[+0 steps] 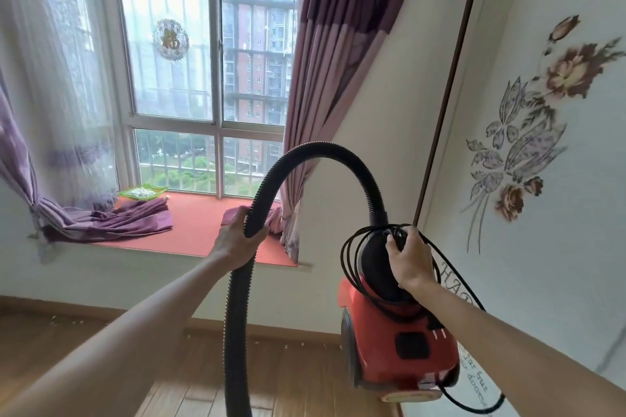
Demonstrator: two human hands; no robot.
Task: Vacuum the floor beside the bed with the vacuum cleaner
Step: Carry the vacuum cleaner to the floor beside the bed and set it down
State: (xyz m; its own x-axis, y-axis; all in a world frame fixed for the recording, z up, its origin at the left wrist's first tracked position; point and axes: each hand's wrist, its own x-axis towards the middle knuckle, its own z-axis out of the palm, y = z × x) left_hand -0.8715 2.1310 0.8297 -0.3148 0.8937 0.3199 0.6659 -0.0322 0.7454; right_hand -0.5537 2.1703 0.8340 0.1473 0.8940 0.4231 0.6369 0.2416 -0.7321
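A red and black canister vacuum cleaner [393, 342] hangs in the air at lower right, carried by its top handle. My right hand [411, 262] grips that handle together with loops of the black power cord [352, 261]. The black ribbed hose [325, 149] arches up from the vacuum and drops down at centre. My left hand [237, 235] is closed around the hose near the window seat height. The hose's lower end runs out of the bottom of the view. No bed is visible.
A wooden floor [84, 349] with small white scraps lies below. A red window seat [196, 223] carries purple curtain cloth [111, 220] and a green tray [142, 192]. A flowered sliding wardrobe door [528, 145] stands close on the right.
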